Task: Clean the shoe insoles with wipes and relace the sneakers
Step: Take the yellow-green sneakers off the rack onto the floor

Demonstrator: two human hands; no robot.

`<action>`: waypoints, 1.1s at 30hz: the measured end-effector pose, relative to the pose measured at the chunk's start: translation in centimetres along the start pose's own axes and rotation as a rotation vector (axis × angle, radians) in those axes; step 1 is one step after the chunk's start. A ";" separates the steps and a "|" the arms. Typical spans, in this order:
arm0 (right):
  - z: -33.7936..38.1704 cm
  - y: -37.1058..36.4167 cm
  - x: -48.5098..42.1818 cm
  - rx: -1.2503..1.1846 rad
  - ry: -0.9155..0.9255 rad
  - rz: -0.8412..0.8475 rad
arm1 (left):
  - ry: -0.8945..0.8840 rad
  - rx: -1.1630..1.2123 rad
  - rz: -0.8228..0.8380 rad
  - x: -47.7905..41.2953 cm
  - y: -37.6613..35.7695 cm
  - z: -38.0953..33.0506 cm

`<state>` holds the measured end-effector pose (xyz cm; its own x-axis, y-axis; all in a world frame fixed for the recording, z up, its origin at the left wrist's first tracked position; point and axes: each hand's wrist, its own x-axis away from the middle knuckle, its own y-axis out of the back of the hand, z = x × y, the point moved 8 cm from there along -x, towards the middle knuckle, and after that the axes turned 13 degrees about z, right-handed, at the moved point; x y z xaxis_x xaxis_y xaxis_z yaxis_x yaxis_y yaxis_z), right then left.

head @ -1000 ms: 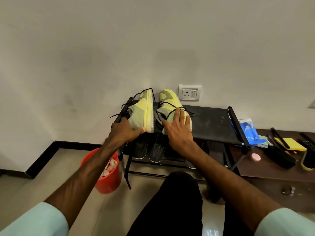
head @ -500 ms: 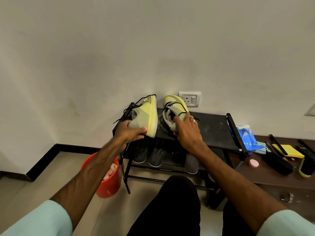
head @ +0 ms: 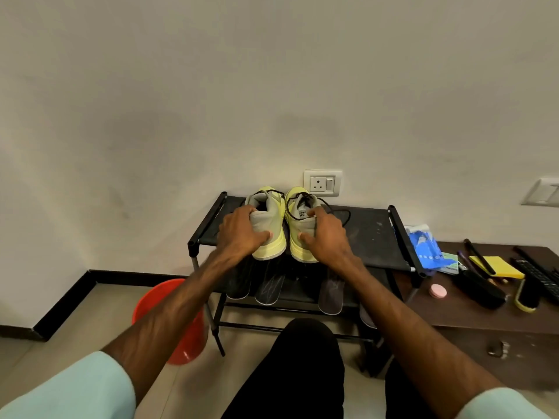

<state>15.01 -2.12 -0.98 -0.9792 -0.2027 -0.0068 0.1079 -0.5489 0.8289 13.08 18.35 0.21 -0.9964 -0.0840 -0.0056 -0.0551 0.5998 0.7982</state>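
Two yellow-green sneakers stand upright side by side on the top shelf of a black shoe rack (head: 369,237), heels toward me. My left hand (head: 242,235) grips the heel of the left sneaker (head: 270,225), thumb on its inner side. My right hand (head: 325,237) grips the heel of the right sneaker (head: 302,237), whose black lace (head: 340,211) trails loose onto the shelf. Several dark insoles (head: 270,287) lean on the lower shelf below. A blue wipes pack (head: 423,246) lies just right of the rack.
An orange bucket (head: 181,328) stands on the floor left of the rack. A brown low table (head: 472,313) at the right carries a yellow pad (head: 499,266), brushes, a pink disc (head: 438,290) and a remote. A wall socket (head: 322,182) sits behind the sneakers.
Both sneakers were tipped on their sides in my hands; now they stand upright on the top shelf, heels toward me, with both hands holding the heels.
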 end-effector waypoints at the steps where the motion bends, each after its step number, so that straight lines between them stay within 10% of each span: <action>1: 0.0 -0.1 0.1 0.004 -0.005 0.007 | -0.005 0.010 0.009 0.0 -0.1 0.3; 14: -0.7 0.3 -0.5 0.051 -0.099 0.076 | 0.004 0.062 0.294 -2.4 -2.2 0.4; 33: 2.5 0.3 5.3 -0.030 0.169 -0.003 | -0.182 -0.022 0.006 4.8 2.0 2.0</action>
<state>9.39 -1.34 0.59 -0.9370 -0.3330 -0.1054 0.1124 -0.5732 0.8117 8.02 20.71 0.58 -0.9920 0.0657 -0.1080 -0.0499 0.5818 0.8118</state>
